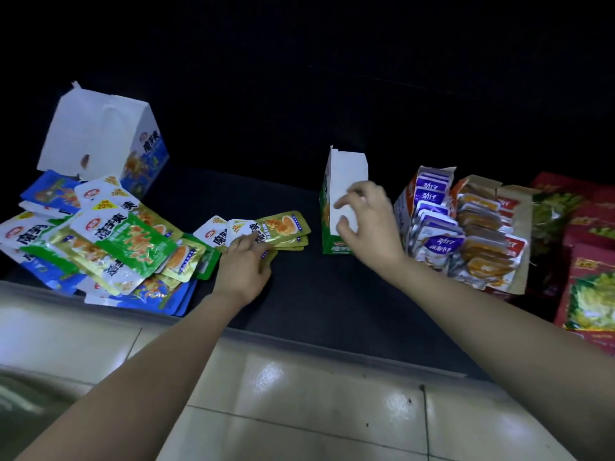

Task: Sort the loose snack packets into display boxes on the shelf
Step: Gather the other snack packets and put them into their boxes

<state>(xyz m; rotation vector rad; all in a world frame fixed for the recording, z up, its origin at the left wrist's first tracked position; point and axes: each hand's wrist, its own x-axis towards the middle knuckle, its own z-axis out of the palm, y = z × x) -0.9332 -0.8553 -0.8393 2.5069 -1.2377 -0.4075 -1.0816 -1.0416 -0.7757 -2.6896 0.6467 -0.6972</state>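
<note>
Mid-frame on the shelf [299,294] — both hands occupied.
Left hand [244,261] pinches a gold packet stack [286,229] beside the loose pile [100,241] at left; right hand [366,221] clasps the upright green display box [332,227].

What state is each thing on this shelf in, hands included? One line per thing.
gold stack, flat, fanned out.
left hand, fingers on gold stack; grip hidden.
green box, upright, top open.
right hand, holding green box.
pile, loose, jumbled.
blue box, tilted behind pile.
purple box, torn open, full.
orange box, torn open, full.
</note>
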